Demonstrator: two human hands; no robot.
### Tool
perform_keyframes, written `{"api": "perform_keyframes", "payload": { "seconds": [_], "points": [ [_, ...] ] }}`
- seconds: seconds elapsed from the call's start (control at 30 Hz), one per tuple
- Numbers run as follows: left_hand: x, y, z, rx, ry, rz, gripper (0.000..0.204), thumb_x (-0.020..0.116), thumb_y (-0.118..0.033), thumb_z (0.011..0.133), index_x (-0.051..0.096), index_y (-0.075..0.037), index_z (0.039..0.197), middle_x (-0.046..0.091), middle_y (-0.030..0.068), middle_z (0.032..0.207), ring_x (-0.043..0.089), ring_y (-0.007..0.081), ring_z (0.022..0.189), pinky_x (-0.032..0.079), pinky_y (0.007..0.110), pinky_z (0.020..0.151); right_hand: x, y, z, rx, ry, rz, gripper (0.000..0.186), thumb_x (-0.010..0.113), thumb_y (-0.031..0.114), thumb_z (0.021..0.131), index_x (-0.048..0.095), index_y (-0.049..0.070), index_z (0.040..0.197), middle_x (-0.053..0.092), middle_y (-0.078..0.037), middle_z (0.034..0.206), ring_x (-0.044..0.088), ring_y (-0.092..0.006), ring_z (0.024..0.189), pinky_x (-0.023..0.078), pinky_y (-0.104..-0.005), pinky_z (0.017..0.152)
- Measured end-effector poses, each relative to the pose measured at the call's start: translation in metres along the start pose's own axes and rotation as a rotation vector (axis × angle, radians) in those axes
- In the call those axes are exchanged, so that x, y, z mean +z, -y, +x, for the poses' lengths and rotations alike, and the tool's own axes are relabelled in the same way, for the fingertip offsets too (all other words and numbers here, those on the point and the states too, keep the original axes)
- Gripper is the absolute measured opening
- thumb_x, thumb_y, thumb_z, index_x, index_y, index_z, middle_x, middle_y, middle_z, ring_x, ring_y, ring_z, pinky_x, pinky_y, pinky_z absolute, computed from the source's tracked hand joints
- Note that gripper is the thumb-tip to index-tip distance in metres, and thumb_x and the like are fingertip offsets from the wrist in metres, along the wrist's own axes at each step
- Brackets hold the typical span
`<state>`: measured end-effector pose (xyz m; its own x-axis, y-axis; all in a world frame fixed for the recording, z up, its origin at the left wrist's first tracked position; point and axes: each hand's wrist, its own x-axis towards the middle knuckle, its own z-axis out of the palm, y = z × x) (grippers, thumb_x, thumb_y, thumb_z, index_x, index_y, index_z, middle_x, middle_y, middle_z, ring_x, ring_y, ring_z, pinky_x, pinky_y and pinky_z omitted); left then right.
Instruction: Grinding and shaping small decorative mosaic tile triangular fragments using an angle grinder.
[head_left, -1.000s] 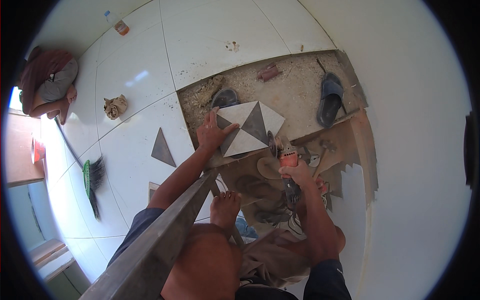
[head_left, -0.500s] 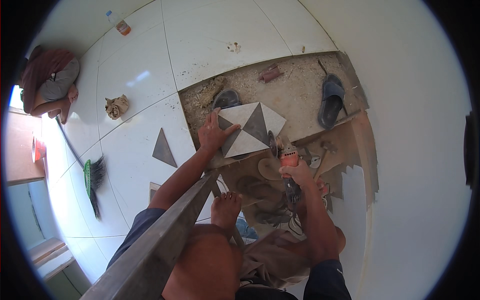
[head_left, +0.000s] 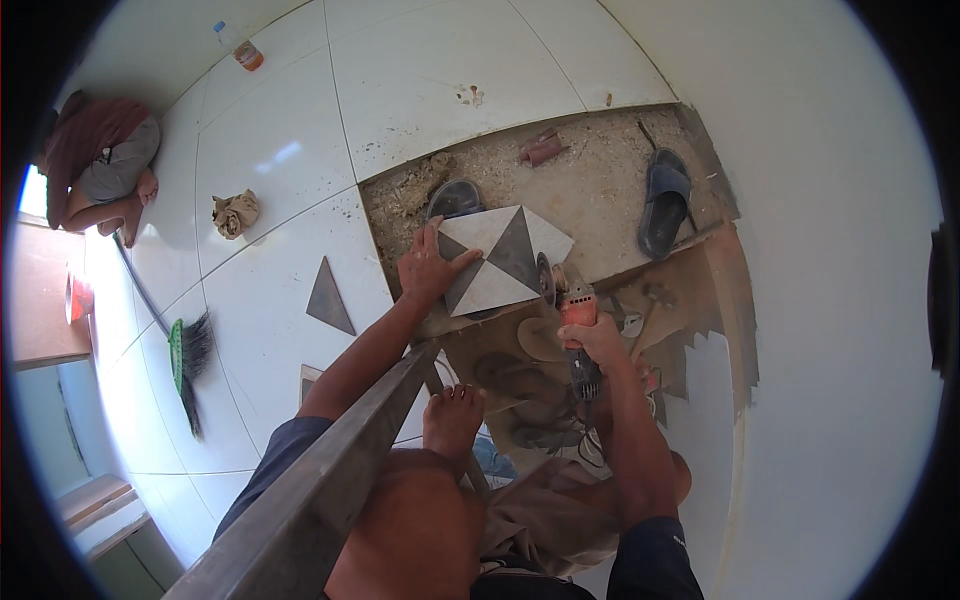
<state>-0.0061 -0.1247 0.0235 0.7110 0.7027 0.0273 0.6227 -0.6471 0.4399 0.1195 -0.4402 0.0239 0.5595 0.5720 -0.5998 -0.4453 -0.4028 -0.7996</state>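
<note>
Two sandals (head_left: 664, 205) lie in the rough recess (head_left: 590, 190), one partly covered by the patterned tile (head_left: 505, 250). Left hand (head_left: 425, 272) lies spread on the tile; right hand (head_left: 599, 340) grips the grinder (head_left: 578, 308) just beside it. Grey beam (head_left: 310, 490) separates left forearm (head_left: 360, 360) from knee (head_left: 400, 510).

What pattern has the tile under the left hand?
Dark grey triangles on a whitish tile; head view.

Glossy white floor tiles (head_left: 270, 110) reflect light (head_left: 278, 157) beside a pale wall (head_left: 840, 300).
</note>
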Motion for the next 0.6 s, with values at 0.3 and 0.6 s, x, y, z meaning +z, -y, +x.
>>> {"api": "perform_keyframes", "payload": {
  "seconds": [0.3,0.6],
  "points": [
    [0.0,-0.0031,-0.001,0.01,-0.016,0.001,0.096,0.075,-0.071,0.073,0.046,-0.013,0.144,0.06,0.014,0.133,0.065,0.0326,0.116,0.056,0.045,0.091,-0.0033,-0.0026,0.0022,-0.006,-0.004,-0.015,0.029,0.083,0.017,0.072,0.067,0.003,0.091,0.068,-0.005,0.078,0.067,-0.0149,0.066,0.053,-0.0309,0.06],
    [0.0019,-0.0022,-0.001,0.03,-0.027,0.007,0.097,0.075,-0.072,0.073,0.046,-0.013,0.144,0.06,0.015,0.133,0.066,0.0336,0.113,0.056,0.045,0.09,-0.0032,0.0014,-0.0001,-0.009,-0.007,-0.005,0.028,0.084,0.016,0.071,0.068,0.003,0.09,0.066,-0.002,0.078,0.063,-0.0121,0.065,0.052,-0.0291,0.06]
  ]
}}
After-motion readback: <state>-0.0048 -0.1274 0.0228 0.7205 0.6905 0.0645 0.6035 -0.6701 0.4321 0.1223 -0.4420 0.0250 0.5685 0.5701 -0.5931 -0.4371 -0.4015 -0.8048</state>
